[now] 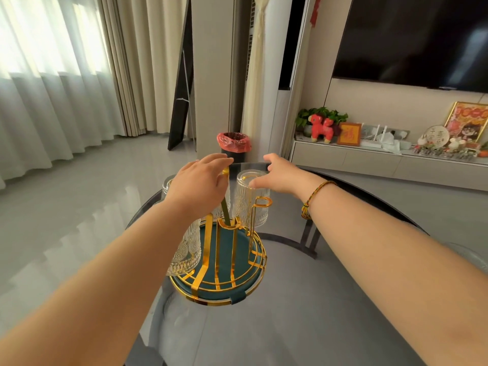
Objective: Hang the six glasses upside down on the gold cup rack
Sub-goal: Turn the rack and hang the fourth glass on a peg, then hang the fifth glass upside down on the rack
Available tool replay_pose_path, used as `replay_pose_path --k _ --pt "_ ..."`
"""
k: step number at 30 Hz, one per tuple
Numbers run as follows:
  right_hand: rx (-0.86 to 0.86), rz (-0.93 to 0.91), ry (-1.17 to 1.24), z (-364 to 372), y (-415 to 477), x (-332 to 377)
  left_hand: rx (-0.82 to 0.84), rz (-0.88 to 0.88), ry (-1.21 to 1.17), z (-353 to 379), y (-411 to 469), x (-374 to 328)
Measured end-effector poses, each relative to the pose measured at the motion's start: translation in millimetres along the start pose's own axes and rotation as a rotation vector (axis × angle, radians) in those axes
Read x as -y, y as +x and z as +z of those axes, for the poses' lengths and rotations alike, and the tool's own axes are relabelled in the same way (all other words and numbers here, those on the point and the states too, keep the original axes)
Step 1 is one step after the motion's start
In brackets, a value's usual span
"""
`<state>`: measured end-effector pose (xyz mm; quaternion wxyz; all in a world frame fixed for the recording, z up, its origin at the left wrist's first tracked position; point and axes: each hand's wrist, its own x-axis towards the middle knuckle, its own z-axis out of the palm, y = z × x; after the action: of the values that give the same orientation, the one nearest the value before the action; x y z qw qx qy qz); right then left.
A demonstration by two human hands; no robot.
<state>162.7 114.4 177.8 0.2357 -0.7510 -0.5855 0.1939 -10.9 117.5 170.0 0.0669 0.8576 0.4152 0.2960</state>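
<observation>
Rack: our gold rack [224, 249] stands on a teal tray [239, 294] at the near-left part of a glass table [330, 273].
Left hand: our left hand [196, 184] is at the rack's top, fingers curled around the handle there; we judge it is steadying the rack.
Right hand: our right hand [277, 173] reaches over a glass [250, 200] on the far right of the rack, fingers spread, thumb on its upturned base; whether it truly grips we cannot tell.
Hung so far: that glass sits upside down, seemingly on a peg. A second glass [184, 252] hangs inverted at near left, partly behind our forearm. A third [167, 184] shows past our left wrist, and a fourth [221, 207] is glimpsed behind the stem.
Left to do: we count four glasses at most; the other two are not in view. At least one empty hook [262, 203] stands at near right.
Progress: we judge the task past halfway, with the right-hand glass being seated or released.
</observation>
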Motion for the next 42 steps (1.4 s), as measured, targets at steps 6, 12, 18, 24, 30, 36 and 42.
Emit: replay_pose_path --k 6,12,18,24,30,36,42 --pt "-0.285 0.009 0.311 -16 -54 -26 0.034 -0.017 0.079 -5 -7 -9" --pt "-0.563 0.091 0.544 -8 -117 -96 -0.219 0.15 -0.057 9 -62 -28" --pt "-0.804 0.276 0.596 24 -152 -167 -0.149 0.311 -0.099 49 -103 -58" --pt "-0.759 0.41 0.525 39 -157 -207 0.025 0.197 -0.128 115 -133 -62" --pt "-0.648 0.486 0.486 34 -135 -230 0.249 0.016 -0.022 150 -133 -42" --pt "-0.718 0.488 0.54 29 -104 -244 0.335 0.044 0.055 158 -130 -39" --pt "-0.796 0.442 0.636 24 -77 -253 0.32 0.085 0.069 162 -129 -35"
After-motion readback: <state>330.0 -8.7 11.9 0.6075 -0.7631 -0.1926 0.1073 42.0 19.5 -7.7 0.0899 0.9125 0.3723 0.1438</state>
